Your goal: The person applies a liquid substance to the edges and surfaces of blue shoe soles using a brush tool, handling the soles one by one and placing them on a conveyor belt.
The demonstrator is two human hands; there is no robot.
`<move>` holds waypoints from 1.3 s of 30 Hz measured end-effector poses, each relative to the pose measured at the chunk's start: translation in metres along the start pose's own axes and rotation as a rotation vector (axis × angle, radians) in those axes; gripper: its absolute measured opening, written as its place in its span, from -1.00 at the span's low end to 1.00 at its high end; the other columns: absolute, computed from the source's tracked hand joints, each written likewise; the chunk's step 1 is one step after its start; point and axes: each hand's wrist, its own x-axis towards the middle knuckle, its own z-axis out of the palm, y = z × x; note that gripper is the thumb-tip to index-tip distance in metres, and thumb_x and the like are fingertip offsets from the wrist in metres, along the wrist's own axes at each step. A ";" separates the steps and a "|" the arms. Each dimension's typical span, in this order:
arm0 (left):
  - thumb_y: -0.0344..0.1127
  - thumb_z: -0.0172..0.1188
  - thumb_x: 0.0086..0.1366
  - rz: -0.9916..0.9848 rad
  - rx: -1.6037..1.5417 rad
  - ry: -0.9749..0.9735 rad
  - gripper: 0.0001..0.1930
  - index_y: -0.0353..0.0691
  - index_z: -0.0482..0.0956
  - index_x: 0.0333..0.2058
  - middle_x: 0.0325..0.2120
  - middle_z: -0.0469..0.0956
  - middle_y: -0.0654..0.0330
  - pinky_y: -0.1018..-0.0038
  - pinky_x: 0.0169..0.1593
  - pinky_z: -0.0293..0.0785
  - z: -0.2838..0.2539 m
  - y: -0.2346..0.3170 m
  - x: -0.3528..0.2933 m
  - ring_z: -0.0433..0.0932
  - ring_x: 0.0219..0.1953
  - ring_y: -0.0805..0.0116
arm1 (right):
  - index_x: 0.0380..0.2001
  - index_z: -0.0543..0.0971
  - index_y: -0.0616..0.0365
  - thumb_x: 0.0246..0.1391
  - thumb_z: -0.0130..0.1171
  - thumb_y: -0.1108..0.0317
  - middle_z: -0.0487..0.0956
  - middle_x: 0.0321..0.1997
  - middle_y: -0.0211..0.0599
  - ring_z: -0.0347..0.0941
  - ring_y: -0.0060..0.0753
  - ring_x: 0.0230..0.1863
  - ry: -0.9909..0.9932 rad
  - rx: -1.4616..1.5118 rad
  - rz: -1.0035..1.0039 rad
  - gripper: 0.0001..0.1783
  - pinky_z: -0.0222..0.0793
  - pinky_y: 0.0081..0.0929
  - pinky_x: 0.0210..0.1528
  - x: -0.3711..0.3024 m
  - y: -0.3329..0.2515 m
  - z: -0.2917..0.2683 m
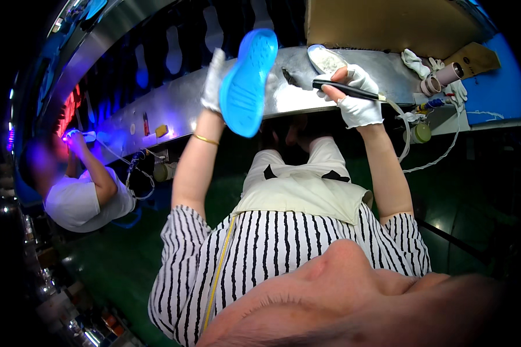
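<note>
My left hand (213, 87), in a white glove, holds up a bright blue shoe sole (246, 87) above the metal bench. The sole stands nearly upright, showing small dimples at its far end and ridges nearer me. It hides most of the fingers. My right hand (360, 99), in a white glove with bare thumb and fingertips, grips a black pen-like tool (347, 89). A pale tube (400, 113) runs from the tool's back end. The tool's tip points left and is apart from the sole. Just beyond this hand lies an oblong white piece (325, 59) with a pale, crumbly-looking inside.
Several sole shapes (213, 29) lie on the dark conveyor beyond the metal bench (185, 95). White gloves (415, 63), a pinkish cup (448, 73) and a green-lidded jar (421, 133) stand right, near a cardboard box (388, 26). A co-worker (90, 191) sits left, near a yellow block (161, 130).
</note>
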 end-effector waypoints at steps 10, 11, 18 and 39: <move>0.17 0.01 0.25 0.139 -0.093 -0.001 -0.30 -0.31 0.23 0.15 -0.04 0.46 -0.07 0.21 0.13 0.39 0.035 -0.105 -0.013 0.49 -0.03 0.12 | -0.38 0.47 0.22 -0.12 0.28 0.61 0.52 -0.47 -0.37 0.46 -0.62 -0.45 0.123 -0.188 -0.339 -0.78 0.40 -0.66 -0.38 -0.002 -0.007 0.037; 0.21 0.00 0.23 0.181 -0.029 0.046 -0.27 -0.29 0.22 0.15 -0.07 0.46 -0.04 0.23 0.09 0.43 0.028 -0.108 -0.013 0.50 -0.05 0.14 | -0.39 0.49 0.22 -0.12 0.26 0.63 0.52 -0.48 -0.39 0.45 -0.63 -0.45 0.089 -0.294 -0.386 -0.80 0.38 -0.67 -0.39 -0.007 0.003 0.040; 0.33 -0.06 0.19 0.277 -0.059 0.062 -0.19 -0.22 0.15 0.19 0.02 0.37 0.01 0.24 0.09 0.42 0.037 -0.104 -0.028 0.42 0.02 0.15 | -0.35 0.46 0.22 -0.03 0.19 0.61 0.56 -0.40 -0.31 0.49 -0.61 -0.45 0.009 -0.488 -0.437 -0.84 0.42 -0.67 -0.36 -0.045 -0.036 0.061; 0.43 -0.07 0.11 0.335 -0.150 -0.021 -0.15 -0.12 0.21 0.19 0.06 0.37 -0.01 0.07 0.14 0.32 0.015 -0.079 -0.015 0.39 0.06 0.02 | -0.42 0.56 0.18 -0.20 0.31 0.55 0.56 -0.51 -0.33 0.47 -0.52 -0.51 -0.059 -0.525 -0.451 -0.81 0.40 -0.60 -0.38 -0.072 -0.011 0.074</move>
